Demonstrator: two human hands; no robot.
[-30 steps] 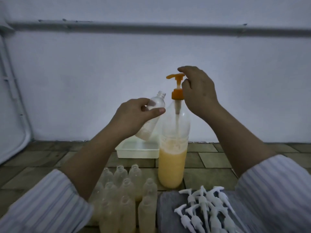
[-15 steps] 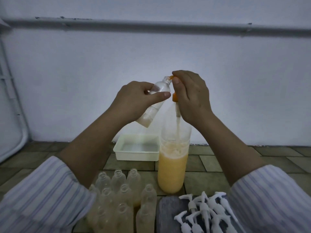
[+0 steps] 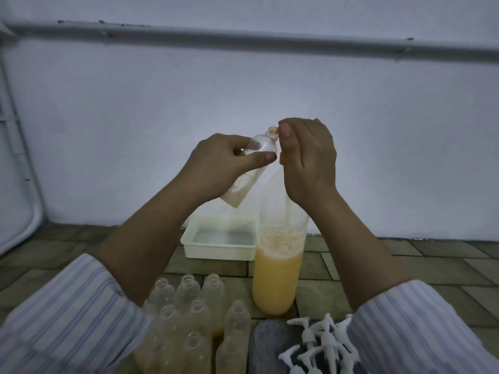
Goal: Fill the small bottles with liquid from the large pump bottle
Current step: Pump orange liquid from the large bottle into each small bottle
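My left hand (image 3: 224,163) grips a small clear bottle (image 3: 252,168), tilted with its open neck up against the orange pump spout. A little liquid sits at the small bottle's base. My right hand (image 3: 307,160) covers and presses the orange pump head of the large pump bottle (image 3: 278,268), which stands on the tiled floor about half full of orange-yellow liquid. Most of the pump head is hidden under my right hand; only a sliver of orange shows. Several more small bottles (image 3: 189,317) stand open in a cluster at the lower middle, some holding yellowish liquid.
A white rectangular tray (image 3: 218,251) sits behind the cluster, left of the large bottle. Several loose white pump caps (image 3: 321,344) lie on a grey slab at lower right. A pale wall rises just behind, with a pipe along it.
My left hand has raised the small bottle and brought its neck to the spout. My right hand has pushed the pump head down.
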